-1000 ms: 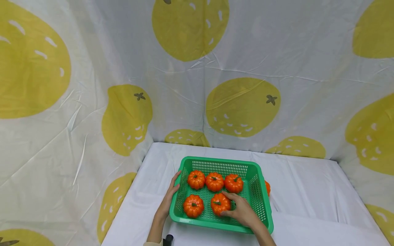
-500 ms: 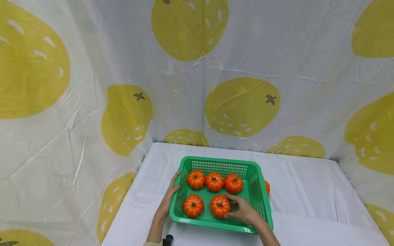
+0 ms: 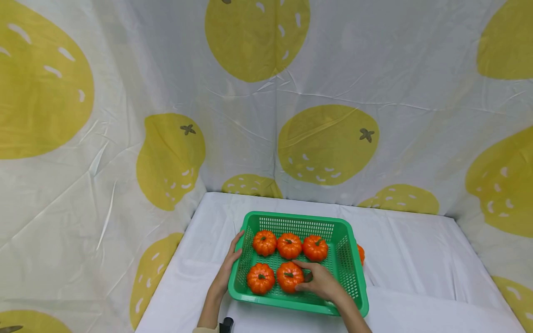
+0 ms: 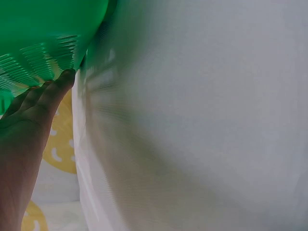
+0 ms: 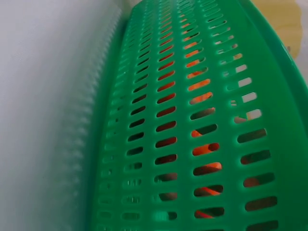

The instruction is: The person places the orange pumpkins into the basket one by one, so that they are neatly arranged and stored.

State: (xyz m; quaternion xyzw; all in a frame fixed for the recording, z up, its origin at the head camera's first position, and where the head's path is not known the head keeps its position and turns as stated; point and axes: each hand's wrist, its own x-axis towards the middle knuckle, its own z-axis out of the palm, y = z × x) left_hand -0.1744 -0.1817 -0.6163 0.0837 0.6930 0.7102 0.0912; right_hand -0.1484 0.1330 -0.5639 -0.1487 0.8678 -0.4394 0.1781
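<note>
A green plastic basket (image 3: 300, 303) stands on the white cloth, with several small orange pumpkins in two rows. Inside it, my right hand (image 3: 322, 281) holds the right pumpkin of the front row (image 3: 290, 277), index finger at its far side and thumb at its near side. Beside it sits the left front pumpkin (image 3: 260, 279). The back row holds a left pumpkin (image 3: 264, 243), a middle one (image 3: 289, 245) and a right one (image 3: 315, 248). My left hand (image 3: 226, 268) rests against the basket's left side, its fingers stretched along the outer wall in the left wrist view.
Another orange pumpkin (image 3: 361, 255) lies outside the basket on the right, mostly hidden by its wall. White cloth (image 3: 416, 263) covers the table. Curtains (image 3: 245, 148) with yellow fruit prints rise at the back and sides. In the right wrist view, the slotted basket wall (image 5: 183, 115) hides the hand.
My right hand and the right front pumpkin have shifted a little to the left, closer to the left front pumpkin. The left hand and the basket have stayed in place.
</note>
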